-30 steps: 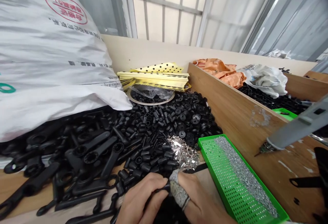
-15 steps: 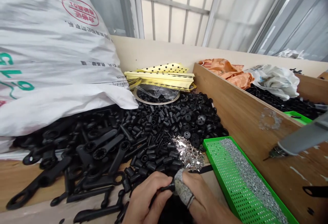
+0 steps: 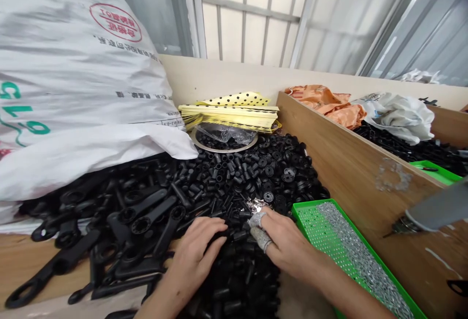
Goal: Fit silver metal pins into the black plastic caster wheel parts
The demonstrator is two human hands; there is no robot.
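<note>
Seen from the head camera, two bare hands reach into a heap of short black plastic sleeves [image 3: 226, 178] on a wooden tabletop [image 3: 47, 260]. The hands are apart but near each other, both resting on the heap with nothing clearly gripped. The left hand [image 3: 197, 251] lies palm down, and the right hand [image 3: 288, 241] has a grey finger wrap [image 3: 260, 234] on two fingers. Just past the right fingertips, a small patch of silver clips [image 3: 254, 205] sits partly hidden on the sleeves. To the right is a green perforated tray [image 3: 310, 224] holding a band of tiny silver parts [image 3: 354, 253]. Black plastic levers [image 3: 146, 219] with ring ends lie left of the hands. A large white sack [image 3: 73, 65] slumps over the far left. Beyond the heap are a metal dish [image 3: 223, 146] and stacked yellow papers [image 3: 228, 114]. A wooden board [image 3: 347, 163] runs along the right, with an orange bag [image 3: 329, 107] and a white bag [image 3: 398, 117] behind it. A grey electric screwdriver [image 3: 435, 209] hangs at the right edge.
</note>
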